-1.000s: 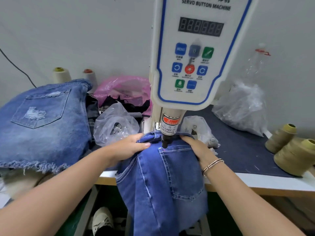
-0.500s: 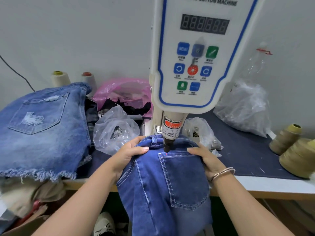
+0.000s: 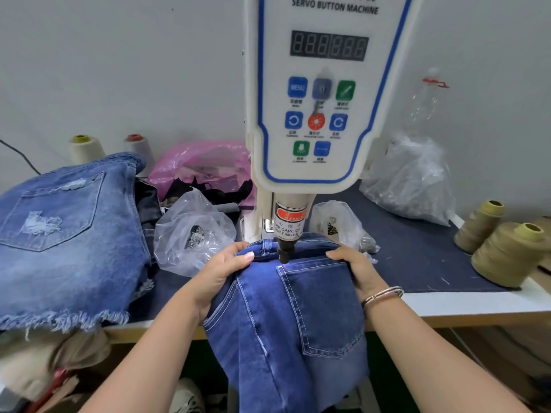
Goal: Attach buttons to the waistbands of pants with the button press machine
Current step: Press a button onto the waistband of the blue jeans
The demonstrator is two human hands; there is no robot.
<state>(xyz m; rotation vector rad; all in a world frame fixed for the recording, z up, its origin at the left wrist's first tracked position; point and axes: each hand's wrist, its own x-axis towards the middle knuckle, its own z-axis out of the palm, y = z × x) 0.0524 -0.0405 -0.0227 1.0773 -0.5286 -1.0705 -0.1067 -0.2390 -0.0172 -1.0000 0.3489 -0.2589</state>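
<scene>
**Jeans lined up, no button pressed yet**

Head cam: left hand [image 3: 222,274] and right hand [image 3: 356,268] each grip the dark jeans [image 3: 298,317], fingers curled around the waistband, under the press head [image 3: 284,251]. No button visible on the waistband; pressing looks still ahead.

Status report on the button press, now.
Left hand and right hand both grip the dark jeans. Waistband under the press head, head not touching. Fingers flank it, nothing beneath.
</scene>
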